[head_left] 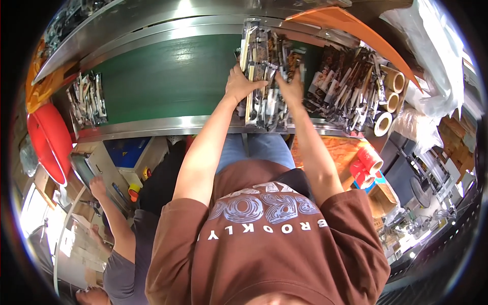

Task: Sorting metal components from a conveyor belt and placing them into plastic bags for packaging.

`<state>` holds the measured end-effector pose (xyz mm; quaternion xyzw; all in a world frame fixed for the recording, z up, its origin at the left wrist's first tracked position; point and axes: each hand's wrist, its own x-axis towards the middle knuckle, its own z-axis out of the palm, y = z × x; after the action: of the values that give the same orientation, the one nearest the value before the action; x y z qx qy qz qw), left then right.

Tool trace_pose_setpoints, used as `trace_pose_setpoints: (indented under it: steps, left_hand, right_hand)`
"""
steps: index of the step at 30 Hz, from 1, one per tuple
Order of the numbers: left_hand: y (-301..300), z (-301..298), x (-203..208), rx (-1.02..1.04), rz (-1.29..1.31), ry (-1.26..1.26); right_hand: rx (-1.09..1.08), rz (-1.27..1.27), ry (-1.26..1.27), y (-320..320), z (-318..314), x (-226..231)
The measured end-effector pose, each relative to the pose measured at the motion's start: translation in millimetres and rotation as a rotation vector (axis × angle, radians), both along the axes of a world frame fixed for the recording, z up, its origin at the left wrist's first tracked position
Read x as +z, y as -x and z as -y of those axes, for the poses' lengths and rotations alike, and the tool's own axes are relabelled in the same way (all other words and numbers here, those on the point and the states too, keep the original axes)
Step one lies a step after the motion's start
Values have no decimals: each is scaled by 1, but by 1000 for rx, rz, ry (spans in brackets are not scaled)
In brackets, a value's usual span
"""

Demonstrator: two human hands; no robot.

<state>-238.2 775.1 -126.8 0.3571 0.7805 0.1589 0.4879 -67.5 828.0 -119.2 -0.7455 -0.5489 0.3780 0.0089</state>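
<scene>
A bundle of slim plastic-wrapped packets (262, 104), dark and clear with pale sticks showing inside, lies across the green belt surface near its right part. My left hand (241, 85) grips the bundle's left side, its thumb stretched over the top packets. On the opposite side my right hand (291, 91) presses against the packets, its fingers slightly blurred and partly hidden among them. The bundle's near end reaches the metal edge in front of me. To its right lies a larger heap of similar packets (348, 84).
Another small row of packets (87, 99) lies at the belt's far left. Several cardboard-cored rolls (390, 101) stand beside the right heap. An orange panel (351, 30) arches above it. A red round stool-like object (50, 142) and a co-worker's arm (118, 216) are at left.
</scene>
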Motion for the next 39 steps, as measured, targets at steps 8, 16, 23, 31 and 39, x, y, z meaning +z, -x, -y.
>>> trace_pose_setpoints:
  steps: [8, 16, 23, 31, 39]
  left_hand:
    - [-1, 83, -1, 509, 828, 59]
    - [108, -53, 29, 450, 754, -93]
    - [66, -54, 19, 388, 845, -52]
    - [59, 41, 62, 448, 1007, -191]
    - [64, 226, 139, 874, 771, -642]
  right_hand:
    - [-597, -767, 550, -27, 82, -23]
    - [-279, -1117, 521, 23, -107, -12]
    - [-157, -914, 357, 60, -93, 4]
    - [-295, -1015, 876, 63, -35, 31]
    - [215, -938, 946, 132, 88, 116]
